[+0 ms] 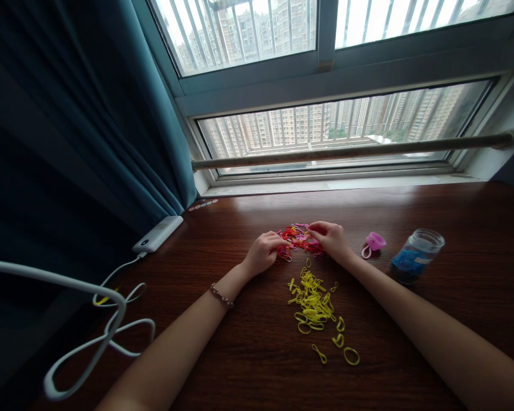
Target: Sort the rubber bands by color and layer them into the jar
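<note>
A pile of red, pink and orange rubber bands (297, 238) lies on the dark wooden table between my two hands. At its left side my left hand (263, 253) rests low, fingers drawn together, the tips among the bands; what they hold is too small to make out. From the right, my right hand (330, 240) reaches to the pile's far edge, thumb and forefinger pinched on a small rubber band. Nearer to me lies a loose heap of yellow rubber bands (312, 299), with several single ones scattered about it.
Right of my right hand sit a pink lid with a loop (374, 241) and a clear jar (417, 256) with blue contents. A white power bank (157, 234) with a coiled white cable (111, 331) lies at left by the blue curtain (154, 142). A window stands behind the table.
</note>
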A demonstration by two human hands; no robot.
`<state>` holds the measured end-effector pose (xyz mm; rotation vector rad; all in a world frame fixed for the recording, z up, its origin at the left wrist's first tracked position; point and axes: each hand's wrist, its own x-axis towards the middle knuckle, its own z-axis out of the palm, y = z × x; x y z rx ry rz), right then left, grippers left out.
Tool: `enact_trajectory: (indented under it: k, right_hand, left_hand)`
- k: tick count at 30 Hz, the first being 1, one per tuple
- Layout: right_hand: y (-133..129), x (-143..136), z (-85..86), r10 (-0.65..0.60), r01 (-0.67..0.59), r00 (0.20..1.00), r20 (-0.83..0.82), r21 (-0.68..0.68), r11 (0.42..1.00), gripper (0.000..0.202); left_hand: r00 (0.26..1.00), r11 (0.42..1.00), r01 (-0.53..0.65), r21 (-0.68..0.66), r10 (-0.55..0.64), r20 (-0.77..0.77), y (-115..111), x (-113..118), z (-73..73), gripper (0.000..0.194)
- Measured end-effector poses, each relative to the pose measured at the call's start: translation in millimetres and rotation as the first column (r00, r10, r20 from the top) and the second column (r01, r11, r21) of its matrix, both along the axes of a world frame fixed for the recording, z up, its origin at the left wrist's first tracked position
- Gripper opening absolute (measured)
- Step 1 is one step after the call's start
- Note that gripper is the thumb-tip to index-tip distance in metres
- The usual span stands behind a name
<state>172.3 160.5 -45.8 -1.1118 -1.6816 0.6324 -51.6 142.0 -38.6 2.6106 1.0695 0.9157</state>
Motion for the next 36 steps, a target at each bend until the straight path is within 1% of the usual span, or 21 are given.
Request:
enact_trajectory:
  k: [2,4,7,14,17,20,24,28,32,36]
  right_hand:
    - [-0.4,-0.8,1.3,0.01,-0.011,0.999,-0.032,-0.026,1.0,0.018]
    - [-0.4,-1.6,1.9,0.031,-0.034,0.997,-0.071,-0.048,0.998,0.018]
    - [0.2,-2.2,1.6,0.052,-0.057,0.993,-0.105,-0.038,0.998,0.018]
    - [1.3,-1.0,0.2,0.044,-0.047,0.994,-0.102,-0.027,0.999,0.019]
    - [0.9,-0.7,0.4,0.072,-0.078,0.988,-0.133,-0.039,0.996,0.021]
    - [0.6,-0.7,0.9,0.101,-0.109,0.98,-0.172,-0.041,0.993,0.024]
    - [2.3,-0.4,-1.2,0.076,-0.084,0.982,-0.171,-0.042,0.996,0.025]
    - [5.3,1.0,-5.9,0.074,-0.086,0.981,-0.178,-0.059,0.995,0.03]
    - [5.8,2.2,-6.7,0.035,-0.041,0.992,-0.119,-0.052,0.998,0.032]
    - [4.0,1.9,-2.8,-0.016,0.014,0.997,-0.071,-0.038,0.999,0.029]
  left_hand:
    - [0.999,1.0,-0.005,0.028,0.007,-0.047,-1.4,1.4,-0.4,0.037]
    - [0.997,0.998,-0.035,0.053,0.039,-0.067,-2.2,2.1,-0.3,0.034]
    - [0.993,0.993,-0.078,0.087,0.084,-0.078,-2.1,1.6,-0.7,0.03]
    - [0.984,0.979,-0.152,0.134,0.163,-0.073,-1.8,0.5,-1.6,0.028]
    - [0.981,0.975,-0.174,0.138,0.184,-0.065,-2.1,0.9,-1.1,0.028]
    - [0.983,0.977,-0.166,0.131,0.175,-0.062,-2.2,1.3,-0.7,0.027]
    - [0.983,0.978,-0.163,0.127,0.173,-0.065,-1.9,1.6,-0.9,0.027]
    - [0.983,0.978,-0.163,0.128,0.172,-0.062,-1.5,1.5,-1.7,0.028]
    - [0.983,0.979,-0.158,0.131,0.168,-0.071,-0.9,1.2,-2.6,0.027]
    - [0.982,0.979,-0.156,0.132,0.168,-0.084,-0.6,1.1,-2.9,0.027]
